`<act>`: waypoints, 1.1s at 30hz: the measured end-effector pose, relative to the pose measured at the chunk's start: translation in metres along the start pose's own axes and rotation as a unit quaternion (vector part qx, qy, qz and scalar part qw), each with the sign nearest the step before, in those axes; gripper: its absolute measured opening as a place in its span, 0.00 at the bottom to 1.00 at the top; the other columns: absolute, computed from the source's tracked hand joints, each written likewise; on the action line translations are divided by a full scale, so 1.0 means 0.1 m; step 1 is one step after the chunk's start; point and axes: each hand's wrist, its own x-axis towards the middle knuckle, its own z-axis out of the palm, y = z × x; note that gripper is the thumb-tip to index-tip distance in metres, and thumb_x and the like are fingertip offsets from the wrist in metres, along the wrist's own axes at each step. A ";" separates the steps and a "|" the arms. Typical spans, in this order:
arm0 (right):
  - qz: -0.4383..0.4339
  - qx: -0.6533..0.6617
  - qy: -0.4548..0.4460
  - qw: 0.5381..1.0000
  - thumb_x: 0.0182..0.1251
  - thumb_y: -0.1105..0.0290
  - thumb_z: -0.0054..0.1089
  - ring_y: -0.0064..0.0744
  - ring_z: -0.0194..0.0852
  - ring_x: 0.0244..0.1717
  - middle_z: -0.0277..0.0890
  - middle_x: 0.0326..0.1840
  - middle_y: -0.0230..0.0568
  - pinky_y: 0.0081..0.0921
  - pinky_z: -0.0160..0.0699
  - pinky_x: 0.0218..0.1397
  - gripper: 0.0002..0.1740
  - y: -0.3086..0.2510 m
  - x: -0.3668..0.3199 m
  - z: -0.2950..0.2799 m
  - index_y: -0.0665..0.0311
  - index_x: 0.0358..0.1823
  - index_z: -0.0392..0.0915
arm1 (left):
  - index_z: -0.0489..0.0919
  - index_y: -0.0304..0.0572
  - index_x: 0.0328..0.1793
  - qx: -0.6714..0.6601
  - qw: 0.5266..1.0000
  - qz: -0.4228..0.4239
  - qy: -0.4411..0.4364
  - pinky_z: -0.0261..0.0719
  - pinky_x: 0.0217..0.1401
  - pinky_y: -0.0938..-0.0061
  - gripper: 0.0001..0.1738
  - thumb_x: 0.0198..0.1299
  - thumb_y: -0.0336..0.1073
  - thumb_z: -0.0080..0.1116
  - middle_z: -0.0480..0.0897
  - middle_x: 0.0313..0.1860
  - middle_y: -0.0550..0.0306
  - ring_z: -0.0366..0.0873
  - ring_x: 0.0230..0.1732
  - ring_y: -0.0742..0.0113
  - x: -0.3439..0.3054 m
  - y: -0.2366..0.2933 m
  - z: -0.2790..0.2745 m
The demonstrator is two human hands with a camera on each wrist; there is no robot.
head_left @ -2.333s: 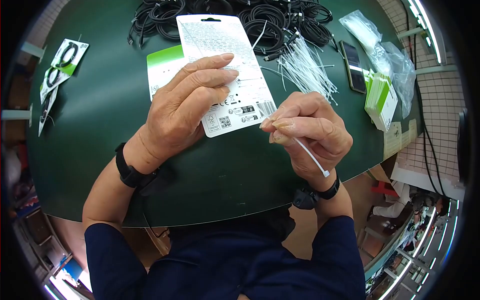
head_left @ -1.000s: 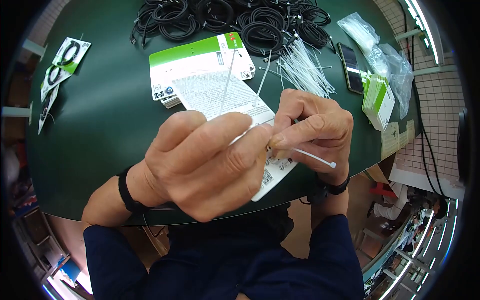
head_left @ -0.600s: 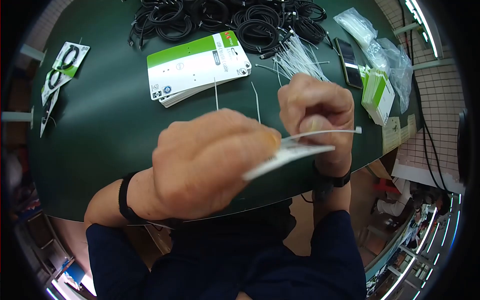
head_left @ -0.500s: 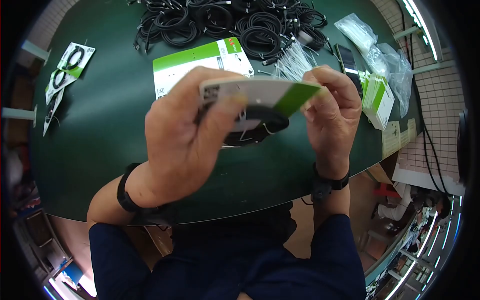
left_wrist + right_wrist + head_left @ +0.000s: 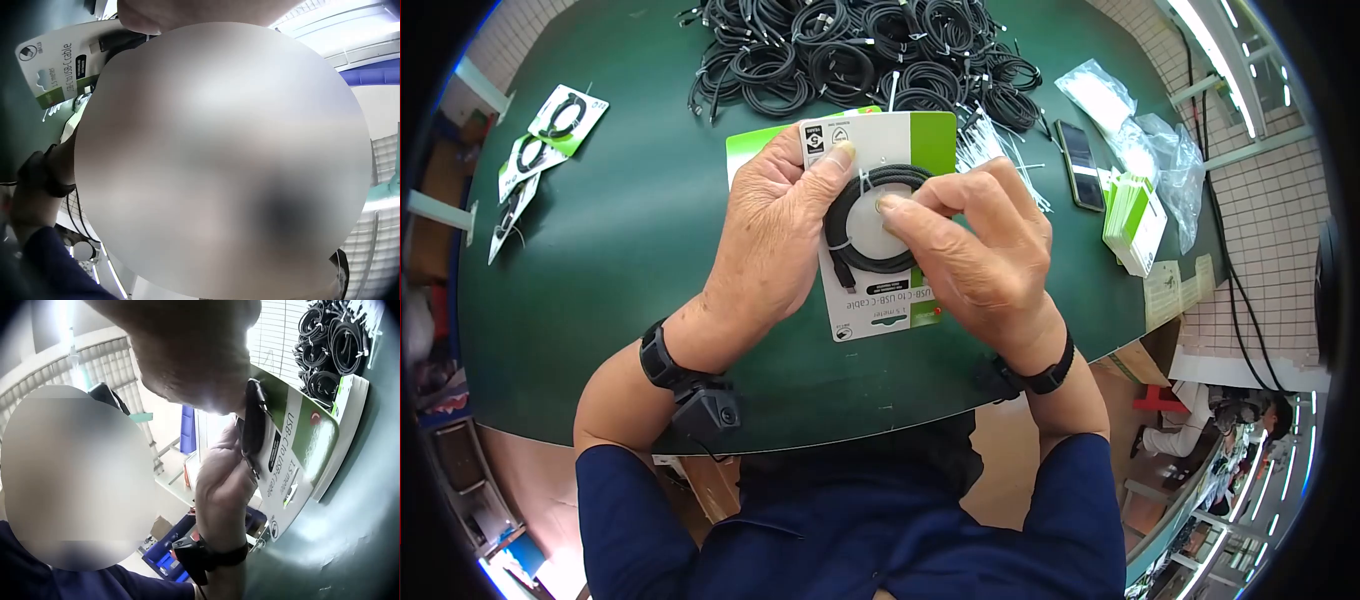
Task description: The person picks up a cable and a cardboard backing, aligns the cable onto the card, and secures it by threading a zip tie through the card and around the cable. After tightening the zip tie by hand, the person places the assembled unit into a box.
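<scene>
In the head view my left hand (image 5: 775,215) grips the left edge of a white and green cable card (image 5: 934,145), thumb on its front. A coiled black USB-C cable (image 5: 837,228) lies against the card, with white ties at its top and lower left. My right hand (image 5: 990,245) is over the coil's right side, thumb and forefinger pinched together at its open middle. Only a tiny pale tip of a cable tie (image 5: 878,206) shows at the thumb; the fingers hide the rest. The right wrist view shows the card (image 5: 299,440) edge-on beside the left hand (image 5: 222,475).
Several coiled black cables (image 5: 840,70) lie across the back of the green table (image 5: 600,300). Loose white cable ties (image 5: 1000,160), a phone (image 5: 1080,165), stacked cards (image 5: 1135,225) and plastic bags (image 5: 1175,170) are at right. Finished-looking carded cables (image 5: 565,118) lie far left.
The left hand has turned the card over, from its printed back to the side with the coil. The right hand has moved from the card's edge to the coil's middle.
</scene>
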 end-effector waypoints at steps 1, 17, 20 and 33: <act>-0.019 -0.015 0.001 1.000 0.44 0.83 0.78 0.34 0.74 0.32 0.81 0.36 0.33 0.27 0.74 0.31 0.22 0.00 0.03 0.01 0.60 0.44 0.89 | 0.80 0.32 0.63 -0.002 1.000 0.002 -0.003 0.87 0.52 0.74 0.13 0.82 0.33 0.51 0.88 0.51 0.52 0.86 0.48 0.71 -0.01 0.02 -0.01; 0.017 0.015 0.175 0.984 0.49 0.74 0.68 0.34 0.71 0.35 0.75 0.37 0.31 0.26 0.73 0.30 0.11 0.09 0.03 0.22 0.57 0.37 0.84 | 0.77 0.32 0.66 0.159 0.985 0.059 -0.030 0.82 0.62 0.72 0.15 0.78 0.30 0.58 0.86 0.58 0.52 0.84 0.55 0.69 -0.09 0.05 -0.07; 0.011 0.059 0.184 0.981 0.49 0.75 0.69 0.35 0.71 0.36 0.76 0.38 0.31 0.27 0.73 0.32 0.11 0.07 0.03 0.31 0.57 0.37 0.83 | 0.77 0.31 0.66 0.148 0.989 0.024 0.012 0.82 0.63 0.72 0.15 0.77 0.30 0.58 0.86 0.58 0.51 0.84 0.55 0.70 -0.12 0.11 -0.10; -0.027 0.173 0.054 0.983 0.59 0.80 0.70 0.47 0.88 0.47 0.86 0.55 0.46 0.36 0.82 0.42 0.20 -0.12 -0.17 0.15 0.59 0.50 0.73 | 0.81 0.31 0.65 0.006 1.000 -0.012 0.002 0.85 0.60 0.71 0.17 0.74 0.29 0.64 0.89 0.56 0.52 0.86 0.54 0.71 -0.05 0.07 -0.04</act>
